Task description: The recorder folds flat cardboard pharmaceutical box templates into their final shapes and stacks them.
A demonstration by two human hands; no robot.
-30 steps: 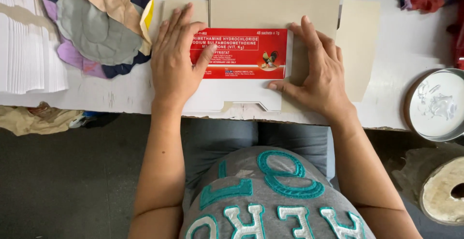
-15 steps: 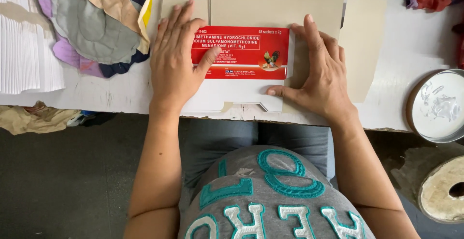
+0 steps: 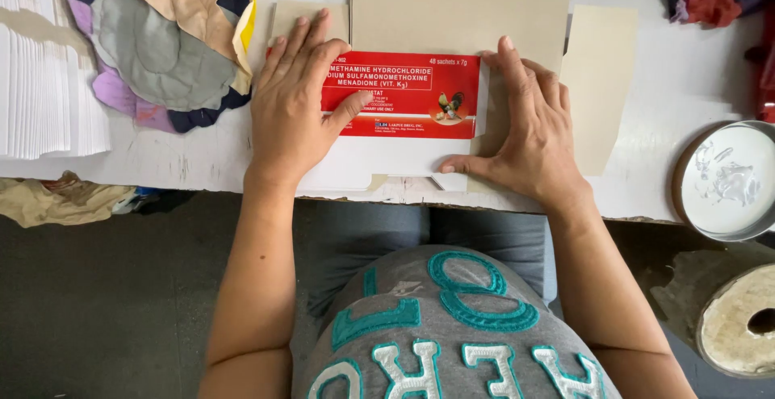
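Round tin [image 3: 726, 181] at the right table edge, holding smeared white paste. Below it, off the table, a pale roll [image 3: 739, 330] with a hole.

Flat unfolded carton [image 3: 452, 60], brown inside with one red printed panel, lying on the white table [image 3: 678, 84] near its front edge. Left hand [image 3: 295, 108] flat on the red panel's left end, fingers spread and open. Right hand [image 3: 529, 129] pressing the carton's right side, fingers extended, gripping nothing.

Fabric scraps [image 3: 161, 44] and stacked white sheets [image 3: 40, 68] to the left. Dark floor [image 3: 105, 302] beneath.
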